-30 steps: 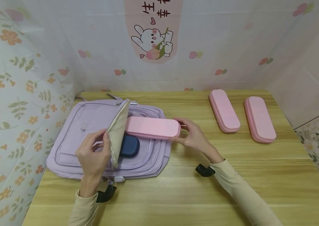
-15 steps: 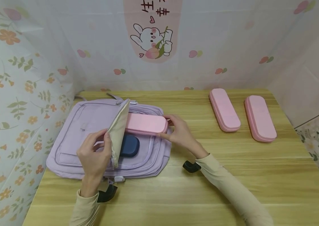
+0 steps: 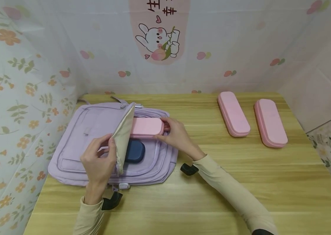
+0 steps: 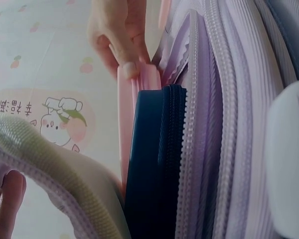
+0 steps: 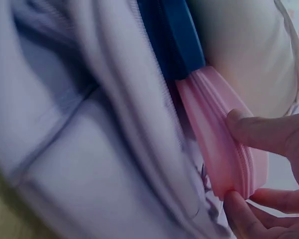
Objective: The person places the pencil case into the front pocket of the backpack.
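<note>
A lilac backpack (image 3: 95,124) lies flat on the wooden table (image 3: 200,195). My left hand (image 3: 99,161) pinches its cream-lined flap (image 3: 123,133) and holds it up. My right hand (image 3: 175,133) grips the end of a pink case (image 3: 146,127) that sits partly inside the opening, above a dark blue case (image 3: 134,151). In the left wrist view the pink case (image 4: 127,119) lies against the blue case (image 4: 149,169). The right wrist view shows my fingers (image 5: 261,132) pinching the pink case (image 5: 217,139) beside the blue case (image 5: 182,40).
Two more pink cases (image 3: 233,113) (image 3: 270,123) lie side by side at the back right of the table. Floral plastic sheeting (image 3: 21,81) walls in the left, back and right sides.
My right hand has pushed the pink case leftward, deeper under the flap, so less of it shows. The left hand has kept the flap raised.
</note>
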Demonstrator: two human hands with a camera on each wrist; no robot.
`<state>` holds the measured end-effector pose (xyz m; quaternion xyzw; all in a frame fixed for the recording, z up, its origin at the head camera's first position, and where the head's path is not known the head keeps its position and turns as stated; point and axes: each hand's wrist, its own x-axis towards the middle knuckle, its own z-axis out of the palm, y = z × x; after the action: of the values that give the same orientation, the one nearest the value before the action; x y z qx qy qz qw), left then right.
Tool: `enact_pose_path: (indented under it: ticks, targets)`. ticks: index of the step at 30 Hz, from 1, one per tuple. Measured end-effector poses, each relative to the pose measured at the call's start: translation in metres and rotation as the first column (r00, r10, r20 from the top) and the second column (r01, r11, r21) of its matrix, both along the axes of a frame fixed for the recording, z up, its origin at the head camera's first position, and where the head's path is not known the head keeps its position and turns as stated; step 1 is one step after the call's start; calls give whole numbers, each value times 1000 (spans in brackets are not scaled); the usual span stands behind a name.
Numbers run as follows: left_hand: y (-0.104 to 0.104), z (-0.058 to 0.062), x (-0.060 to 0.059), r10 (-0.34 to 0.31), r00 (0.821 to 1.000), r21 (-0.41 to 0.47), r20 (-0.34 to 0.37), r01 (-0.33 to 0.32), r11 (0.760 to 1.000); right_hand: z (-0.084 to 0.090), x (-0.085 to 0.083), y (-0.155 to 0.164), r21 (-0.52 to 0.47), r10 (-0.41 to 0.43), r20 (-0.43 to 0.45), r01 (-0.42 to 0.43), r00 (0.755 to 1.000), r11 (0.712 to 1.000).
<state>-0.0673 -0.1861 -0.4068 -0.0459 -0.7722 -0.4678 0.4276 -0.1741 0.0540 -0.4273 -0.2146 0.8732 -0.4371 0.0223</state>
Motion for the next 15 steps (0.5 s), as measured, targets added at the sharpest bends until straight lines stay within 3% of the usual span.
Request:
enact_pose_path:
  ticks: [8, 15]
  targets:
    - [-1, 0, -1, -1, 1000, 8, 0, 1, 1000, 3, -5, -17, -42, 37, 78, -33, 996, 999]
    - [-2, 0, 0, 3, 1000, 13, 11, -3, 1000, 1, -3, -28, -19, 82, 44, -81, 996, 997]
